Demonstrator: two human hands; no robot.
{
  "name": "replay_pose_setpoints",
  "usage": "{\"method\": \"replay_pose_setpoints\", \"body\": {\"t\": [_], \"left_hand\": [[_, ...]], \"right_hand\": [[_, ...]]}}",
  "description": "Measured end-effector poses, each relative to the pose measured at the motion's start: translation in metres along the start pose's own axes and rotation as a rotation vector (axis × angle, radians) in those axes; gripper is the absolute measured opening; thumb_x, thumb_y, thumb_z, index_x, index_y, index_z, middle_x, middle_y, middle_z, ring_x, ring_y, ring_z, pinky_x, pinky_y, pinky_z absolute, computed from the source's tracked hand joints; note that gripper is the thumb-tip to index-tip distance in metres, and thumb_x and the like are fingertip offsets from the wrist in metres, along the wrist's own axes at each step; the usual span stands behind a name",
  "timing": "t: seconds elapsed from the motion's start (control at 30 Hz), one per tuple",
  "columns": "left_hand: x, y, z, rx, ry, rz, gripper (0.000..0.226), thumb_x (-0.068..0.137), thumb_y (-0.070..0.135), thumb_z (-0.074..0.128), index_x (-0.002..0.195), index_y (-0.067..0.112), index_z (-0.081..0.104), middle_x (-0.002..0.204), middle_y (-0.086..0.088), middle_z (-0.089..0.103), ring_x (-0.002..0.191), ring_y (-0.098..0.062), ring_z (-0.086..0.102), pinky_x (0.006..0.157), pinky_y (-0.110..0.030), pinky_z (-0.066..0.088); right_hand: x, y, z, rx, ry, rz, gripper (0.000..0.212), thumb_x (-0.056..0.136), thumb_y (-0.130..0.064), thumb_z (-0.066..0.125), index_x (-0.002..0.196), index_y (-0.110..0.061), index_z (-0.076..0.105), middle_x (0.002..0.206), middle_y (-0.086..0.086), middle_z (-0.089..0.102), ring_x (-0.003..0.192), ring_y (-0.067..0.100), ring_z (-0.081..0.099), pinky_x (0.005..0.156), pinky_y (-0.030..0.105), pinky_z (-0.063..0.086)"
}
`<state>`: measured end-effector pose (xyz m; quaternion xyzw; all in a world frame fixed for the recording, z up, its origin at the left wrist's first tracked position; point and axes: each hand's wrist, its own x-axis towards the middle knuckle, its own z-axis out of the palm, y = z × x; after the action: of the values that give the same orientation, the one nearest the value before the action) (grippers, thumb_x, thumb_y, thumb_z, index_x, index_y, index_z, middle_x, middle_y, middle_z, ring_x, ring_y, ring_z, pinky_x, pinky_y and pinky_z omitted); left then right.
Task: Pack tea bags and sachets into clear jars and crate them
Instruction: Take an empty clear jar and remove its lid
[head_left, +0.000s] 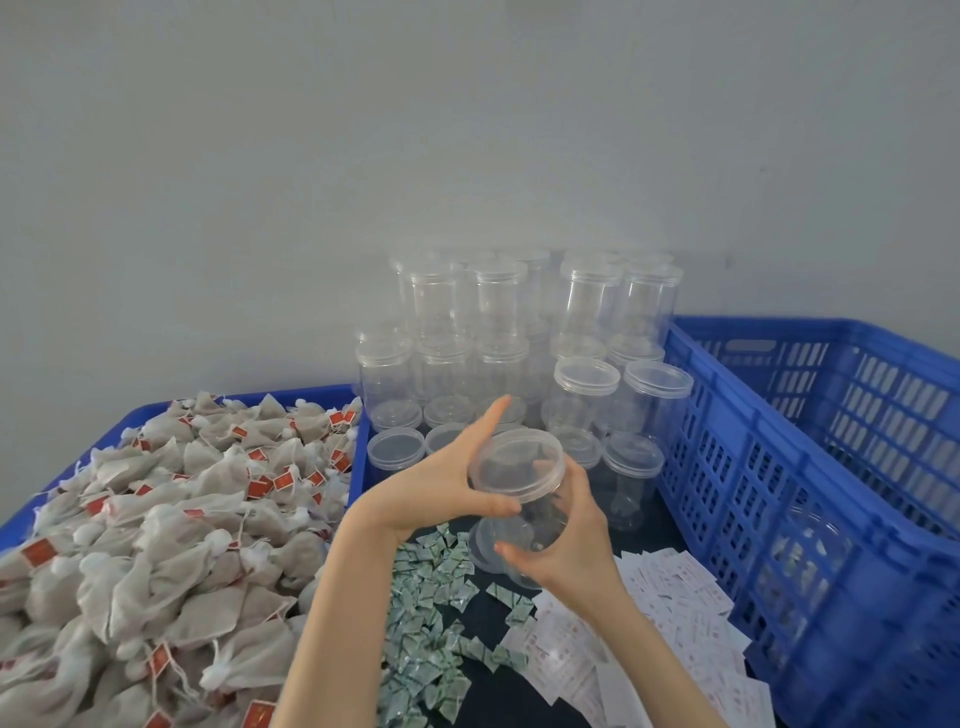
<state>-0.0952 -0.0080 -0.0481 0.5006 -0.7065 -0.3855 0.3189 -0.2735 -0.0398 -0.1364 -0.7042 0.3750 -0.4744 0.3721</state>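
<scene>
Dark table (639, 525) under a plain grey wall: the left hand (441, 480) curls round the lid (517, 460) of a clear jar (530, 499), the right hand (566, 540) grips its body. Tilted, its lid faces far-left. Stacked jars (498, 332) stand behind; tea bags (171, 519) left, blue crate (810, 493) right.

- Left hand (447, 483) on lid (519, 460) of clear jar (535, 519); right hand (566, 551) grips jar body.
- Tea bags (156, 535) heaped in left tray (358, 467).
- Stacked jars (519, 332) behind.
- Green sachets (431, 623), white sachets (675, 623) below.
- Blue crate (810, 467) right.
</scene>
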Motion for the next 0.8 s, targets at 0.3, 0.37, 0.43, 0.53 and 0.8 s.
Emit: {"method": "replay_pose_setpoints", "body": {"t": [0.3, 0.37, 0.43, 0.53, 0.8], "left_hand": [[0.017, 0.012, 0.047, 0.236, 0.468, -0.199, 0.11, 0.063, 0.068, 0.071, 0.148, 0.037, 0.009, 0.14, 0.0, 0.02, 0.139, -0.023, 0.019, 0.11, -0.039, 0.028], [0.012, 0.009, 0.035, 0.085, 0.252, -0.113, 0.116, 0.073, 0.055, 0.075, 0.149, 0.042, -0.011, 0.158, 0.004, -0.003, 0.146, -0.016, 0.005, 0.115, -0.036, 0.024], [0.004, 0.004, 0.02, -0.022, 0.016, -0.053, 0.108, 0.082, 0.035, 0.074, 0.147, 0.048, -0.012, 0.158, 0.018, -0.004, 0.144, -0.004, 0.009, 0.113, -0.022, 0.027], [0.0, -0.004, 0.013, 0.086, -0.025, 0.005, 0.091, 0.09, 0.022, 0.066, 0.146, 0.05, 0.001, 0.152, 0.025, 0.011, 0.144, -0.004, 0.014, 0.118, -0.029, 0.02], [0.017, -0.003, 0.023, 0.186, 0.247, -0.091, 0.103, 0.069, 0.056, 0.076, 0.15, 0.041, 0.015, 0.151, 0.008, 0.026, 0.139, -0.012, 0.026, 0.108, -0.03, 0.029]], "right_hand": [[-0.001, 0.002, 0.015, -0.002, 0.067, 0.006, 0.098, 0.057, -0.029, 0.092, 0.139, -0.039, 0.039, 0.125, -0.022, 0.059, 0.116, -0.001, 0.057, 0.094, 0.02, 0.051], [-0.002, 0.002, 0.01, 0.005, 0.074, 0.009, 0.094, 0.053, -0.036, 0.088, 0.132, -0.046, 0.039, 0.122, -0.026, 0.06, 0.113, -0.005, 0.058, 0.089, 0.01, 0.048], [-0.003, 0.003, 0.005, 0.01, 0.086, 0.019, 0.094, 0.051, -0.041, 0.086, 0.132, -0.044, 0.039, 0.125, -0.021, 0.061, 0.115, -0.004, 0.057, 0.089, 0.009, 0.047], [-0.003, 0.005, 0.002, 0.015, 0.104, 0.04, 0.098, 0.056, -0.032, 0.092, 0.137, -0.037, 0.038, 0.13, -0.013, 0.059, 0.12, 0.001, 0.055, 0.097, 0.019, 0.048], [-0.008, 0.005, 0.014, -0.013, 0.013, 0.031, 0.097, 0.055, -0.032, 0.089, 0.138, -0.039, 0.039, 0.129, -0.02, 0.058, 0.118, -0.006, 0.055, 0.091, 0.012, 0.048]]}}
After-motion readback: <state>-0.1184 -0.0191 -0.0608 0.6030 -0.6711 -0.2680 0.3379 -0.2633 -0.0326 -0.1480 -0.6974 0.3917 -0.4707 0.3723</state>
